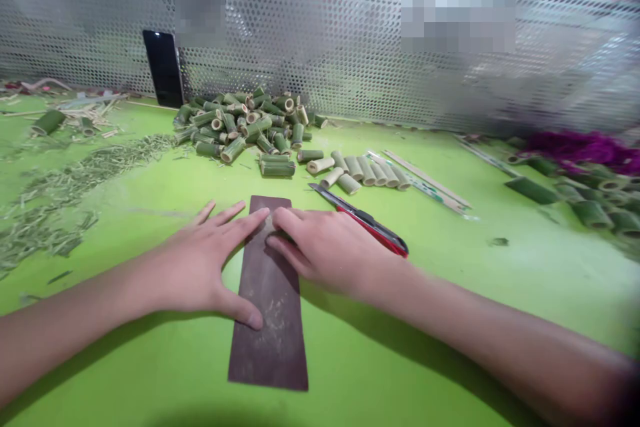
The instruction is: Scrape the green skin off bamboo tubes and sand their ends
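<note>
A brown strip of sandpaper [273, 353] lies lengthwise before me, with pale dust on its lower half. My left hand [195, 263] is spread open, its thumb and index fingertip resting on the strip. The fingers of my right hand [325, 243] are closed over the upper part, round a small piece of bamboo [283, 236] that is mostly hidden by them. Just beyond my right hand lies a red and black utility knife [373, 223], its blade out. Several peeled, pale bamboo pieces [367, 171] lie past the knife.
A heap of short green bamboo pieces [255, 123] sits at the back. Green shavings [90, 177] cover the left side. A phone [164, 70] leans on the perforated metal wall [320, 27]. Thin sticks [427, 179], larger bamboo pieces [590, 213] and purple fibres [585, 150] lie rightward.
</note>
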Tool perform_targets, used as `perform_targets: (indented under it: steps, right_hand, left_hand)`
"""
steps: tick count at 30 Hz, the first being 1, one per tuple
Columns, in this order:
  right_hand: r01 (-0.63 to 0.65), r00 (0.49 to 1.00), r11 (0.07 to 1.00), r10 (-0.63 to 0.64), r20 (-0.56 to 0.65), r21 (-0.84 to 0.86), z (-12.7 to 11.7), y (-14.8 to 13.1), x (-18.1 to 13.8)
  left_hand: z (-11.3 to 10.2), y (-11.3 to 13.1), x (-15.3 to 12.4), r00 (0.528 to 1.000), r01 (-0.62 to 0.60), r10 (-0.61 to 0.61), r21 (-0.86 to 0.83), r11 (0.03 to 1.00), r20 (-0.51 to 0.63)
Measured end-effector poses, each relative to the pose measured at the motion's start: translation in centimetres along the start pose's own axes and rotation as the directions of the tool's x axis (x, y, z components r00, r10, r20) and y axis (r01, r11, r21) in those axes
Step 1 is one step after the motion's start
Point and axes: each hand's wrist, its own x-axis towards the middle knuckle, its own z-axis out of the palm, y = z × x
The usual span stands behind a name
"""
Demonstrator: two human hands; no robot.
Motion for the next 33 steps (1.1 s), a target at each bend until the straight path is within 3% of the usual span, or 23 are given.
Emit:
perform_targets:
  steps: [2, 7, 10, 13, 16, 17, 20, 22, 24, 26, 27, 30, 33]
  right_hand:
    - [-0.011, 1.0, 1.0, 0.011, -0.017, -0.011, 0.4, -0.4, -0.2]
    - [0.106, 0.992, 0.991, -0.111, 0.065, 0.08, 1.0, -1.9, -1.0]
    - [-0.035, 0.999, 0.998, 0.033, 0.039, 0.052, 0.9, -2.2, -1.0]
    - [0.191, 0.98, 0.978, -0.196, 0.046, 0.086, 0.8, -2.3, -1.0]
    - [0.004, 0.999, 0.996, -0.007, 0.042, 0.087, 0.8, -2.6, -1.1]
    - [0.073, 0.996, 0.992, -0.079, 0.051, 0.103, 0.8, -2.6, -1.2]
    - [0.153, 0.98, 0.924, -0.187, 0.065, 0.35, 0.8, -2.0, -1.2]
    - [0.054, 0.987, 0.746, -0.139, 0.076, 0.663, 0.7, -0.8, -0.8]
    - [-0.047, 0.991, 0.422, -0.092, 0.095, 0.905, 0.4, 0.6, -0.2]
    - [-0.101, 0.991, 0.131, -0.071, 0.111, 0.986, 0.1, 1.5, 0.2]
    - [-0.126, 0.991, 0.03, -0.048, 0.128, 0.992, 0.1, 1.7, 0.3]
    - [-0.201, 0.978, -0.151, 0.027, 0.207, 0.968, 0.2, 1.6, 0.4]
    - [-0.252, 0.955, -0.215, 0.101, 0.279, 0.943, 0.4, 1.2, 0.5]
  left_hand:
    - [0.0, 0.0, 0.0, 1.0, 0.01, -0.01, 0.005, 1.0, 0.008]
    - [0.2, -0.1, 0.0, 1.0, -0.001, 0.001, 0.013, 1.0, 0.005]
    - [0.2, 0.0, 0.0, 1.0, 0.011, -0.011, 0.023, 1.0, 0.019]
    - [0.1, 0.1, -0.1, 1.0, 0.01, -0.01, 0.026, 1.0, 0.018]
    - [0.1, 0.2, -0.1, 0.999, 0.038, -0.039, 0.022, 0.999, 0.017]
    - [0.1, 0.2, -0.1, 0.999, 0.038, -0.038, 0.028, 0.999, 0.017]
    - [0.1, 0.1, -0.2, 1.0, 0.02, -0.021, 0.048, 0.999, 0.024]
    - [0.1, 0.1, -0.3, 0.999, 0.025, -0.026, 0.045, 0.999, 0.028]
    - [0.0, 0.1, -0.3, 1.0, 0.023, -0.024, 0.037, 0.999, 0.013]
    - [0.0, 0.1, -0.3, 1.0, 0.013, -0.012, 0.037, 0.999, -0.008]
    - [0.0, 0.0, -0.3, 1.0, 0.012, -0.012, 0.04, 0.999, -0.007]
    - [0.1, -0.1, -0.3, 0.999, 0.029, -0.03, 0.047, 0.998, 0.02]
    - [0.4, -0.4, -0.2, 1.0, 0.025, -0.026, 0.041, 0.999, 0.008]
